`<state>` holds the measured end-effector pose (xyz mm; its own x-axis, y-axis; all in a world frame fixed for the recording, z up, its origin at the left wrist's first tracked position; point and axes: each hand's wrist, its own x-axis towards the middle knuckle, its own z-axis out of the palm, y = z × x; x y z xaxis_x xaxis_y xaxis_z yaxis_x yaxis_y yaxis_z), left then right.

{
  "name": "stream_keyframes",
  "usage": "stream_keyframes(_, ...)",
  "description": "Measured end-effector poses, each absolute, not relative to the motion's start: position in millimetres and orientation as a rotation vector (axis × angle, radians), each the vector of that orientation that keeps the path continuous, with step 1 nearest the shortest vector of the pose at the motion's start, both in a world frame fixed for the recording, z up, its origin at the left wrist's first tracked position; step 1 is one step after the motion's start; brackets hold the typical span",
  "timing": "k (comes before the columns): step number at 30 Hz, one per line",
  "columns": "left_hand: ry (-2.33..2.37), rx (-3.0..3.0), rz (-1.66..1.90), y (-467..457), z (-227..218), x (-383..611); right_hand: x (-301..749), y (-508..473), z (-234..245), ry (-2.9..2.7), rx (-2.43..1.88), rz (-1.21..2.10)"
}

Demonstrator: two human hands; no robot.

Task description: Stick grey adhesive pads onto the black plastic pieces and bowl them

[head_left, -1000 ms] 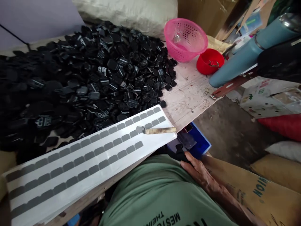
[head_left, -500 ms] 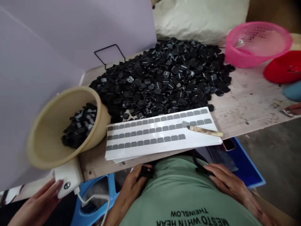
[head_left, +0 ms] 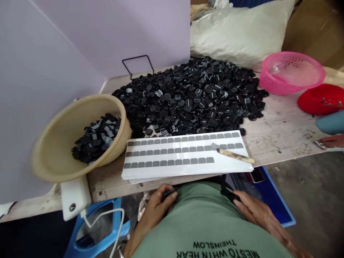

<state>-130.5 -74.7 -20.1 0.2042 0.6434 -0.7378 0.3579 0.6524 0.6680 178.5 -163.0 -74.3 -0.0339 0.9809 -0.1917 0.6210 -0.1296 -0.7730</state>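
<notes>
My left hand (head_left: 159,202) is closed at the waist of a green shirt (head_left: 206,215), its thumb and fingers around a small black strap end (head_left: 168,192). On the other side of the waist, my right hand (head_left: 254,208) has its fingers closed on a black strap (head_left: 229,195). Both hands are below the table edge. Just beyond them lies a stack of white sheets (head_left: 172,172) with rows of grey rounded stickers. Resting on the sheets is a small tool (head_left: 233,155) with a pale handle and a flat grey tip.
A heap of black pieces (head_left: 188,96) covers the table behind the sheets. A cream bowl (head_left: 53,150) with similar pieces overlaps a white power bank (head_left: 75,199) with a cable. Pink basket (head_left: 292,77), red bowl (head_left: 309,102) and blue object (head_left: 330,123) stand right.
Another person's hand, earlier touching the power bank at left, has left the view. The camera view has shifted, showing more of the back. My hands remain on the straps at the waist.
</notes>
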Motion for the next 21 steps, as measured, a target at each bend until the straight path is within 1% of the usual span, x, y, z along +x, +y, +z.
stream_keyframes(8, 1.299, 0.843, 0.356, -71, -19, -116, 170, -153, -68, -2.078, -1.589, 0.449)
stream_keyframes(10, 1.305, 0.847, 0.365, -71, -21, -117, 173, -153, -68, -2.131, -1.549, 0.371)
stream_keyframes(13, 1.309, 0.864, 0.366, -76, -26, -128, 182, -161, -67, -2.064, -1.615, 0.447)
stream_keyframes(18, 1.349, 0.890, 0.304, -90, -36, -156, 198, -181, -65, -1.623, -2.106, 0.668)
stream_keyframes(21, 1.418, 0.843, 0.339, -97, -37, -161, 207, -188, -66, -1.605, -2.156, 0.662)
